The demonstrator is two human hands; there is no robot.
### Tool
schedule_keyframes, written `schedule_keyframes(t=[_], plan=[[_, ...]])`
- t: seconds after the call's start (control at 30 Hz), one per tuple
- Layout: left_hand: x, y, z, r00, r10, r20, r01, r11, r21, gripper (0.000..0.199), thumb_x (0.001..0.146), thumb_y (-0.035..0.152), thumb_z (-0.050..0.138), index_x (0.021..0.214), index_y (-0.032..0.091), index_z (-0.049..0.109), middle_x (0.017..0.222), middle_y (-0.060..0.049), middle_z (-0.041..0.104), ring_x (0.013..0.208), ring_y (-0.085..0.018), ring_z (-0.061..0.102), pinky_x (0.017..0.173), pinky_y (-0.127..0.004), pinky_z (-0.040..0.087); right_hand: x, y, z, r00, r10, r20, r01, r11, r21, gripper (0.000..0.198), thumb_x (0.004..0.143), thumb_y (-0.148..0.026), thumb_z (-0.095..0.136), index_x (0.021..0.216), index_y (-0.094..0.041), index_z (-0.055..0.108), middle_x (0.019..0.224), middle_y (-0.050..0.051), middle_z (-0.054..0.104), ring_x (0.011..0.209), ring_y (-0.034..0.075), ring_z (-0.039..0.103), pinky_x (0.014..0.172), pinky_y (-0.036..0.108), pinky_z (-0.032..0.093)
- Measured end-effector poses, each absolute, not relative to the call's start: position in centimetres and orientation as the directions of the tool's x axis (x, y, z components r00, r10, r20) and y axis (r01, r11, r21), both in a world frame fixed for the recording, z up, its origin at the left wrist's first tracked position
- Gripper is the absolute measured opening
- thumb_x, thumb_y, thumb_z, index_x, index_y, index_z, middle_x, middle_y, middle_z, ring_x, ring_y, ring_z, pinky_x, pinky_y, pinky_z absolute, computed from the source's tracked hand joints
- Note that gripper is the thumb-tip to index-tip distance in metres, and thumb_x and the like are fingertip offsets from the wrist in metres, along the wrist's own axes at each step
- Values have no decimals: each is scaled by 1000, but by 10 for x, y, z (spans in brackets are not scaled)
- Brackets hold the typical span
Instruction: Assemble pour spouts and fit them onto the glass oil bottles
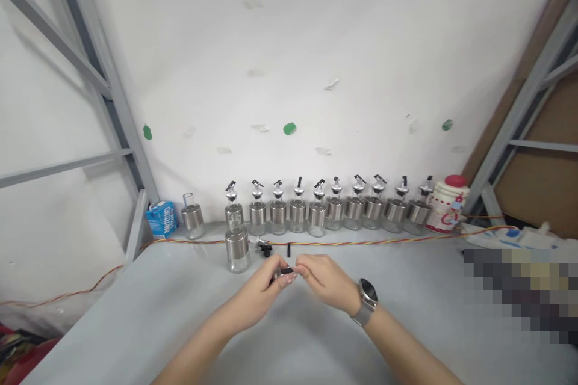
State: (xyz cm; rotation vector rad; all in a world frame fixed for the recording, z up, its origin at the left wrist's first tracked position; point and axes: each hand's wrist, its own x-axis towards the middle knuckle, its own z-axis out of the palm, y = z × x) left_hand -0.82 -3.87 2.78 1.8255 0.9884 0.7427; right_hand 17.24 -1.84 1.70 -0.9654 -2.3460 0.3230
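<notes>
From here I'm seeing a blue carton (pixel 162 221), then an open bottle (pixel 193 216), standing along the surface (pixel 135 319). A nearer bottle (pixel 237 248) is standing beside a loose spout (pixel 265 250). My left grip (pixel 265 289) is holding a small dark piece (pixel 286 271), fingers curled closed; my right grip (pixel 329 284) is pinching its end. Spouted bottles (pixel 335 209) are lining the back, ending beside a jar (pixel 445 207).

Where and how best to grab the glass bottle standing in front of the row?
Probably around the steel band of the front bottle, coming from its near left side. It stands upright and the band is broad and round; a spouted bottle stands close behind, and a loose black piece lies to the right.
</notes>
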Motion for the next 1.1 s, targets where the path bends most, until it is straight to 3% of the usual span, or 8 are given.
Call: schedule_keyframes(t=[0.2,0.47,0.77,1.1], plan=[[-9,-39,29,491,865,99,346,-298,890,26,81,45,37,83,20,43,73,3,38,68,-11,35,64,-23,31,171,-19,17,-549,730,407,528,680,-508,39,91,-37,20,64,-19,41,59,-2,45,54,11,40,51,21,30],[-8,-38,28,485,860,159,377,-370,849,25,82,43,37,84,19,45,82,1,43,77,-13,39,72,-25,32,174,-19,22,-580,712,395,588,702,-402,37,91,-38,22,67,-20,45,58,-3,46,53,10,40,51,21,28],[-9,-37,24,491,869,61,301,-234,924,27,79,47,40,86,20,39,72,5,34,64,-9,32,61,-22,30,173,-21,23,-577,711,401,587,703,-402,40,91,-38,21,68,-19,46,59,-2,48,53,11,42,51,22,29],[-9,-42,32,510,853,115,424,-365,829,25,83,43,33,81,19,43,78,1,37,72,-12,34,67,-24,32,173,-19,20,-612,669,421,607,739,-292,39,91,-39,20,68,-20,46,60,-1,49,53,12,43,52,23,29]])
